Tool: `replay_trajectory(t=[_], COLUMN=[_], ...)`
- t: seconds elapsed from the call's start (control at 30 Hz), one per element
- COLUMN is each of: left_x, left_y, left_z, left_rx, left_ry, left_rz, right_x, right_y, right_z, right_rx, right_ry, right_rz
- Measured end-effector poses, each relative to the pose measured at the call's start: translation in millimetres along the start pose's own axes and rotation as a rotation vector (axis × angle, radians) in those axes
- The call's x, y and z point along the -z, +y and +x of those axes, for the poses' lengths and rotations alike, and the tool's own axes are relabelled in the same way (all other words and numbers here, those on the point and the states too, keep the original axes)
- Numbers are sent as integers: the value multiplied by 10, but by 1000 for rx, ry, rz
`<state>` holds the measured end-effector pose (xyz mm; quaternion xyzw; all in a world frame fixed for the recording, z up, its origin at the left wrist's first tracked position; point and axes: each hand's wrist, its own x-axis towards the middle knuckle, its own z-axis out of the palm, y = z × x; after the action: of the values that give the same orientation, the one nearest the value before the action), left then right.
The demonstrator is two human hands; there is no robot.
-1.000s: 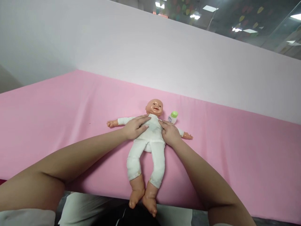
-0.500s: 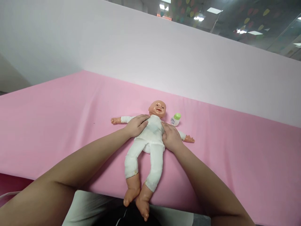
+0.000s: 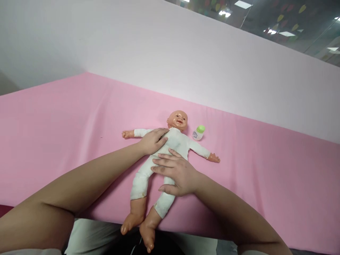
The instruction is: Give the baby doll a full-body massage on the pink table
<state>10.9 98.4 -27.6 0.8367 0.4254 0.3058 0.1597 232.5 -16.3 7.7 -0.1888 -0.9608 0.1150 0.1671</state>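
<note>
A baby doll with a white cloth body and plastic head, hands and feet lies face up, its arms spread and its feet toward me. My left hand rests on the side of its chest at the left, fingers stretched out near the shoulder. Spread over the doll's lower belly and hip is my right hand, palm down, hiding the top of one leg. Neither hand grips anything. A small clear bottle with a green cap stands beside the doll's head and outstretched arm.
The doll lies on a pink-covered table, its feet reaching over the near edge. A white wall rises behind the table, with a glass panel above it at the upper right.
My right hand has moved from the side of the doll's chest down across its lower belly, its fingers now spread. The doll's legs have shifted left. My left hand stays on the chest.
</note>
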Motion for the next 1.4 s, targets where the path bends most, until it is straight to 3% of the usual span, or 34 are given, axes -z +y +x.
replay_trajectory(t=[0.27, 0.5, 0.6, 0.73, 0.8, 0.9, 0.97, 1.07, 1.23, 1.4], left_x=[-9, 19, 68, 144, 161, 144, 115, 83, 92, 88], left_y=[16, 50, 103, 368, 566, 798, 839, 721, 381, 193], left_z=[-20, -39, -75, -202, -291, -388, -385, -273, -60, -24], left_rx=[-21, -48, -181, -534, -650, -704, -664, -511, -285, -240], left_ry=[-17, 31, 120, 191, 84, -116, -226, -305, -241, -143], left_rz=[-32, -9, 22, -71, -162, -206, -172, -85, 7, 65], right_x=[126, 117, 112, 116, 113, 101, 88, 65, 58, 61], right_y=[483, 815, 874, 895, 891, 889, 897, 916, 922, 935], right_z=[-101, -193, -204, -184, -168, -154, -153, -153, -148, -159], right_rx=[-286, -610, -732, -785, -789, -791, -789, -785, -782, -750], right_ry=[-8, 226, 245, 220, 220, 219, 212, 209, 217, 231], right_rz=[-25, -98, -134, -175, -191, -210, -212, -207, -193, -194])
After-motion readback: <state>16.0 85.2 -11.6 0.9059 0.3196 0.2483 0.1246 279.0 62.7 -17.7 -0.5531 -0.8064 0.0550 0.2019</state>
